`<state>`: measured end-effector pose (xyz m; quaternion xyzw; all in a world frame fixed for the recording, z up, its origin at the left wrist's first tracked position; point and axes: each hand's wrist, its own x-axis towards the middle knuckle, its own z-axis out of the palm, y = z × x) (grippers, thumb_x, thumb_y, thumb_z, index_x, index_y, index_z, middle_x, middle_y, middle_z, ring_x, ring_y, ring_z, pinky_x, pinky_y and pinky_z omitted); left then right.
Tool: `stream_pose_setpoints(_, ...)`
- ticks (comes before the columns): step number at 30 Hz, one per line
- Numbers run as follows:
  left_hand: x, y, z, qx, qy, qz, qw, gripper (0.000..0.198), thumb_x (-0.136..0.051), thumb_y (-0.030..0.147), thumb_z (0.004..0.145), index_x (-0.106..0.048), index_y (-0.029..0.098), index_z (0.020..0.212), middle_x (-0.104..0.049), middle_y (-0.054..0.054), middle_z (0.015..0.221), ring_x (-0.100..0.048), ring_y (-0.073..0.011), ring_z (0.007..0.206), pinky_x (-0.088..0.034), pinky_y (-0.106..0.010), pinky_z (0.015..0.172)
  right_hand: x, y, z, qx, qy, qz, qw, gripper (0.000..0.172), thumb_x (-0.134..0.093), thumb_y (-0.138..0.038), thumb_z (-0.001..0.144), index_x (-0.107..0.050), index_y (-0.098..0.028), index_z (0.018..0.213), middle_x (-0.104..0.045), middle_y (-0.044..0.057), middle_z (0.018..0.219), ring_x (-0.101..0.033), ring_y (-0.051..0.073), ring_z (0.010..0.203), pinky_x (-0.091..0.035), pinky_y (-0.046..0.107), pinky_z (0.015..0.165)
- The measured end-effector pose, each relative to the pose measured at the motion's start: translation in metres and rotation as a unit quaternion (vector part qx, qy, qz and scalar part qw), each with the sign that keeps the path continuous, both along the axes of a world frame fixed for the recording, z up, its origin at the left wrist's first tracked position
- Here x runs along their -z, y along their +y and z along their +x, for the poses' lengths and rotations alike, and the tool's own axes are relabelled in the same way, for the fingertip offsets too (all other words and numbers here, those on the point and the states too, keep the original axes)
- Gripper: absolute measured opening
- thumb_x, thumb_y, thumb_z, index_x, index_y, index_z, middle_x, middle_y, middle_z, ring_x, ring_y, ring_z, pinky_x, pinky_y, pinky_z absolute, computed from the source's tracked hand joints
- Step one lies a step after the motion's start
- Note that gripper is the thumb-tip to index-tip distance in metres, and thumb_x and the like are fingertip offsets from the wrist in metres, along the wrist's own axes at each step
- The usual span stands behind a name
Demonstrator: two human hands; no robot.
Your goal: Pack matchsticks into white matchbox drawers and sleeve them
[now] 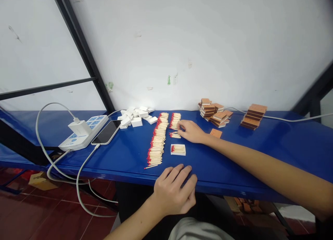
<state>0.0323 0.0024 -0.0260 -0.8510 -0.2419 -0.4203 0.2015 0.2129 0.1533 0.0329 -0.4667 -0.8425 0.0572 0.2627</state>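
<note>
My right hand reaches over the shorter row of matchsticks, fingers curled and tips pinched at its right side. Whether a match is between the fingertips is too small to tell. A small group of matchsticks lies just below that row. Nearer me, a white matchbox tray holds several red-tipped matches. To the left runs a long row of matchsticks. My left hand rests at the table's front edge, holding nothing, its fingers loosely bent and apart.
White trays are heaped at the back left. Brown matchbox sleeves are piled at the back right, beside a neat stack. One flat sleeve lies near my right forearm. A phone and power strip with cables sit left.
</note>
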Motion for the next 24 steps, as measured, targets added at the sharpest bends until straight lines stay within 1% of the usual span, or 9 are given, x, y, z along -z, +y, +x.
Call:
stream_pose_setpoints(2,0.000,0.000,0.000,0.000,0.001,0.000,1.000,0.027,-0.055,0.023,0.079,-0.070,0.019,0.101,-0.073,-0.006,0.111,-0.067,-0.0242,0.098,-0.051,-0.035,0.078,0.001,0.000,0.000,-0.018,0.007,0.004,1.000,0.006,-0.051,-0.020,0.082,-0.056,-0.018,0.078,-0.060,0.000,0.076,-0.047,0.013,0.064,-0.028,0.025,0.061)
stream_pose_setpoints(6,0.001,0.000,0.000,-0.001,0.000,-0.001,1.000,0.027,-0.055,0.023,0.079,-0.070,0.019,0.101,-0.073,-0.006,0.111,-0.067,-0.0243,0.099,-0.050,-0.035,0.078,0.001,-0.001,0.000,-0.016,0.016,0.009,1.000,0.007,-0.051,-0.020,0.081,-0.058,-0.018,0.079,-0.058,-0.002,0.070,-0.045,0.011,0.059,-0.026,0.024,0.061)
stream_pose_setpoints(11,0.001,0.000,0.000,0.000,0.001,-0.002,1.000,0.027,-0.056,0.023,0.079,-0.070,0.019,0.102,-0.073,-0.006,0.111,-0.067,-0.0247,0.099,-0.050,-0.035,0.078,-0.001,-0.003,-0.002,0.015,0.019,0.019,1.000,0.010,-0.051,-0.021,0.081,-0.058,-0.018,0.074,-0.054,-0.005,0.059,-0.046,0.010,0.055,-0.029,0.026,0.071)
stream_pose_setpoints(14,0.001,0.000,-0.001,0.001,0.001,-0.001,1.000,0.028,-0.056,0.023,0.079,-0.070,0.019,0.102,-0.073,-0.006,0.112,-0.067,-0.0247,0.099,-0.050,-0.035,0.078,0.000,-0.004,-0.002,0.012,0.026,0.016,0.999,0.011,-0.050,-0.020,0.081,-0.058,-0.018,0.073,-0.053,-0.004,0.057,-0.045,0.010,0.053,-0.029,0.025,0.065)
stream_pose_setpoints(17,0.001,0.000,-0.001,0.001,0.002,-0.003,1.000,0.027,-0.055,0.022,0.080,-0.070,0.019,0.102,-0.073,-0.006,0.111,-0.067,-0.0244,0.099,-0.050,-0.035,0.079,0.000,-0.007,0.000,-0.001,0.030,0.014,0.999,0.012,-0.050,-0.021,0.082,-0.060,-0.018,0.077,-0.052,-0.003,0.058,-0.044,0.011,0.052,-0.026,0.024,0.058)
stream_pose_setpoints(21,0.000,0.000,0.000,0.003,0.001,-0.003,1.000,0.026,-0.055,0.023,0.080,-0.070,0.019,0.101,-0.073,-0.006,0.110,-0.067,-0.0242,0.098,-0.051,-0.035,0.078,-0.002,-0.016,0.000,-0.019,0.013,0.005,1.000,0.011,-0.053,-0.022,0.081,-0.062,-0.019,0.085,-0.052,-0.004,0.062,-0.043,0.010,0.054,-0.025,0.023,0.057)
stream_pose_setpoints(24,-0.001,0.000,0.000,0.000,0.002,-0.002,1.000,0.026,-0.055,0.022,0.080,-0.070,0.019,0.101,-0.073,-0.007,0.111,-0.067,-0.0245,0.098,-0.051,-0.035,0.078,-0.002,-0.022,-0.001,-0.044,0.015,0.019,0.999,0.009,-0.053,-0.019,0.080,-0.061,-0.019,0.083,-0.052,-0.004,0.063,-0.041,0.010,0.054,-0.026,0.023,0.058)
